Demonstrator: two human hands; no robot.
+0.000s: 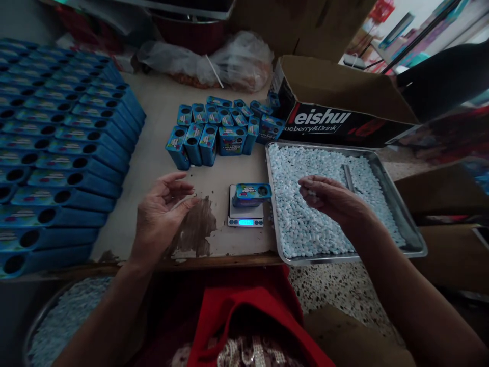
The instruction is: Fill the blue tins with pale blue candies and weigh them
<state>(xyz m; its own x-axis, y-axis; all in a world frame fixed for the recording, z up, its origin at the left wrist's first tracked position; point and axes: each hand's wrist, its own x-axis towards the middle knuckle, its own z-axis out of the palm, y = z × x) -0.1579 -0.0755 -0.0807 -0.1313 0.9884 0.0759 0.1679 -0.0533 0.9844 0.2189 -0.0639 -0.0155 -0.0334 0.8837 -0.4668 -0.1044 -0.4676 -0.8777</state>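
A small blue candy box (249,195) lies on a digital scale (245,214) with a lit blue display. To its left, my left hand (162,204) hovers over the table with fingers apart and nothing in them. My right hand (330,199) is above the metal tray (414,247), its fingers pinched together around a few small candies. Pale blue and white candies (309,234) fill that tray. A flat metal strip (348,178) rests among them. Behind the scale, several blue candy boxes (232,141) stand in a cluster.
Rows of blue boxes (80,163) are stacked at the left. A black printed carton (344,122) stands open behind the tray. Clear plastic bags (244,61) lie at the back. Below the table's front edge, a basin of candies (72,316) sits at lower left.
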